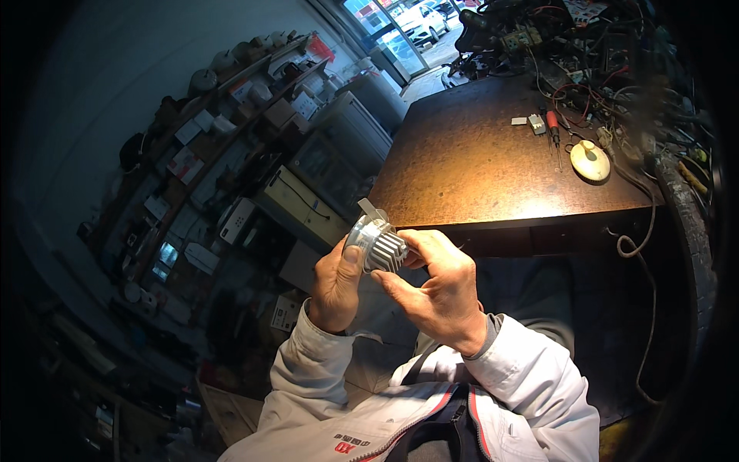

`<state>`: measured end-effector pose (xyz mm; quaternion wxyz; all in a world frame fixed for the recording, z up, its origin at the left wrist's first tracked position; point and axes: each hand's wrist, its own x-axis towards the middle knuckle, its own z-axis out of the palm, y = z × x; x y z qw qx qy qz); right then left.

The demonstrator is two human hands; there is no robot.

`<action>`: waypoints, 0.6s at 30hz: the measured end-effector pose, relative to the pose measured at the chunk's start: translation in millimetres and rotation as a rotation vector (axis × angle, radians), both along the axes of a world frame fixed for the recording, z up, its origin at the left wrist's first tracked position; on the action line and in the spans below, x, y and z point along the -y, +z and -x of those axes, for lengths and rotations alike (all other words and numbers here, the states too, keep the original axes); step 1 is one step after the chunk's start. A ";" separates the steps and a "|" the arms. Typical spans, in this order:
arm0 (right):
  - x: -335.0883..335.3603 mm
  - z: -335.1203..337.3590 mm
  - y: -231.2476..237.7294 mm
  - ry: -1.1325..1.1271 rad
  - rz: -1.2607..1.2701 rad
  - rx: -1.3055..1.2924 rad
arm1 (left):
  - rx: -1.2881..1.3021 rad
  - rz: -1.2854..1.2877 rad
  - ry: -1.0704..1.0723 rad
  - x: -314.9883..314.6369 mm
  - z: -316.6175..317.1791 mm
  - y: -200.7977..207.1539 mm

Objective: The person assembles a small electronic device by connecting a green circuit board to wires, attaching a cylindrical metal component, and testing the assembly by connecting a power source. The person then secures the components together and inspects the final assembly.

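Note:
A round recessed downlight (385, 252) with silver heat-sink fins is held up in front of my chest, just off the near left corner of the table. My left hand (334, 286) grips its rim, thumb pressed against the side. A flat metal spring clip (371, 209) sticks out from its upper edge. The fingers of my right hand (442, 286) curl round the finned end, with the thumb close under the fins. What the right fingertips touch behind the fins is partly hidden.
On the brown table (454, 158) lie a red-handled screwdriver (553, 125), a small pale block (536, 123) and a round cream-coloured disc (590, 160). Tangled wires and parts (616, 69) crowd its far right. A cord (649, 231) hangs off the right side. Loaded shelves (188, 146) line the left wall.

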<state>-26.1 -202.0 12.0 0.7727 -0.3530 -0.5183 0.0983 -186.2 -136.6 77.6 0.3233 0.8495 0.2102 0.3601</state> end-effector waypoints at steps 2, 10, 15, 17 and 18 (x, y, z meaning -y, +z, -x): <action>-0.7 -0.5 -2.0 -0.065 -0.015 0.058 | -0.023 -0.003 0.024 1.4 1.4 -0.3; 1.2 -2.3 -0.9 -0.243 -0.084 0.245 | -0.072 0.082 0.041 2.0 3.4 4.0; 1.0 -2.7 -2.3 -0.252 -0.093 0.233 | -0.100 0.101 -0.009 1.1 3.2 9.0; -0.2 -5.2 -1.9 -0.198 -0.077 0.165 | -0.067 0.164 -0.144 -5.3 8.5 9.4; -0.9 -7.2 -1.8 -0.171 -0.070 0.131 | -0.059 0.190 -0.204 -9.6 11.5 10.8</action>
